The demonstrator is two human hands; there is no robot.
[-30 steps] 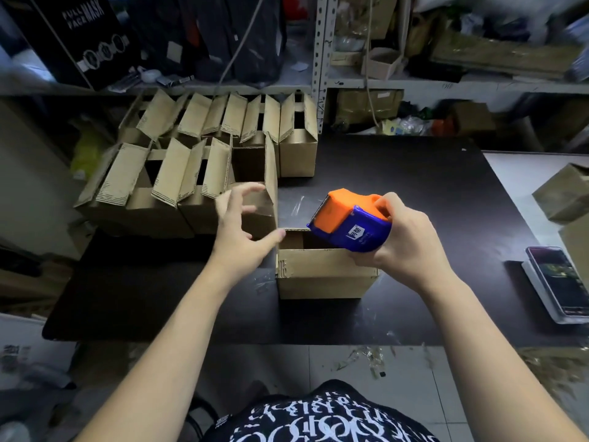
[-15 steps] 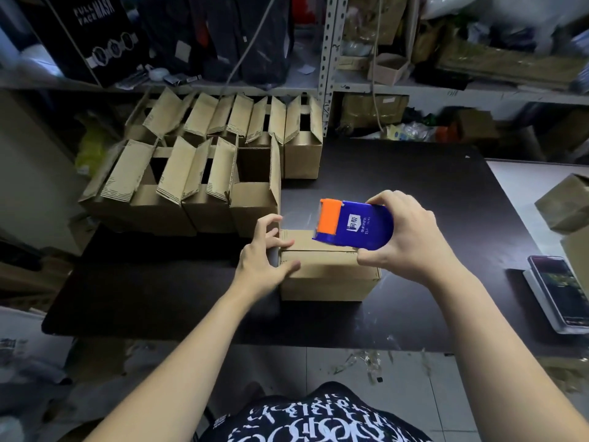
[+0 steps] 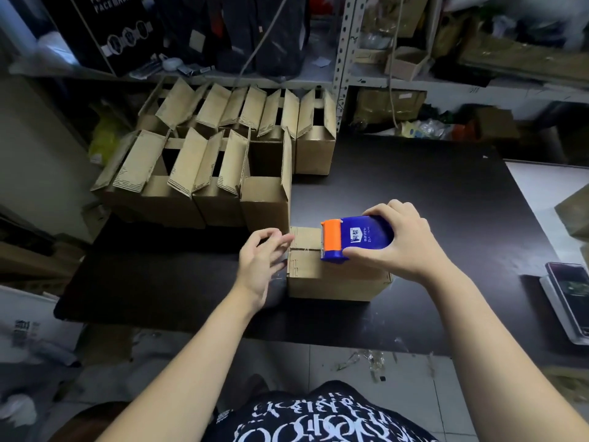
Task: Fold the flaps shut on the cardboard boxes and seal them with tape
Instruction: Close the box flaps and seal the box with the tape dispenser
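On the closed box (image 3: 331,275), right hand (image 3: 401,240) presses tape dispenser (image 3: 353,239)

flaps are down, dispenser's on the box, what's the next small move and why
Probably draw the tape dispenser right along the seam. The box flaps lie shut, the right hand grips the dispenser with its orange end on the seam near the left edge, and the visible seam looks untaped. The open left hand beside it could steady the box.
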